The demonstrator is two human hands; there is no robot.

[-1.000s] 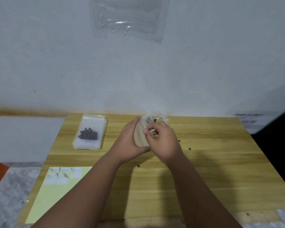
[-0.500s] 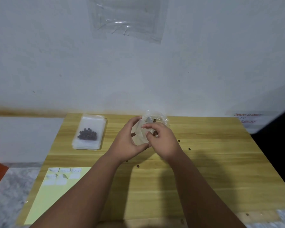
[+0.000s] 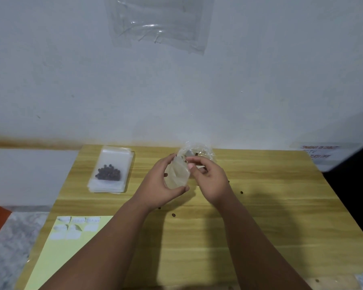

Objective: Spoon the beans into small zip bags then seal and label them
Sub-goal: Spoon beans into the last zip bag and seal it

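My left hand [image 3: 161, 183] cups a small clear zip bag [image 3: 177, 174], holding it upright above the wooden table [image 3: 260, 227]. My right hand [image 3: 210, 178] pinches the bag's top edge with thumb and fingers. Just behind the hands sits a clear plastic container [image 3: 199, 152] with a grey spoon and a few dark beans inside, partly hidden by my fingers. A filled zip bag of dark beans [image 3: 109, 172] lies on a stack of empty bags at the far left. A yellow sheet [image 3: 71, 254] with white labels [image 3: 76, 227] lies at the near left.
Several loose beans [image 3: 173, 215] are scattered on the table near my wrists and to the right [image 3: 241, 192]. A white wall rises right behind the table, with a clear plastic sheet [image 3: 159, 21] taped on it. Marbled floor shows at left.
My right hand has shifted slightly up along the bag's top edge. My left hand has turned the bag more upright, showing more of its clear face.
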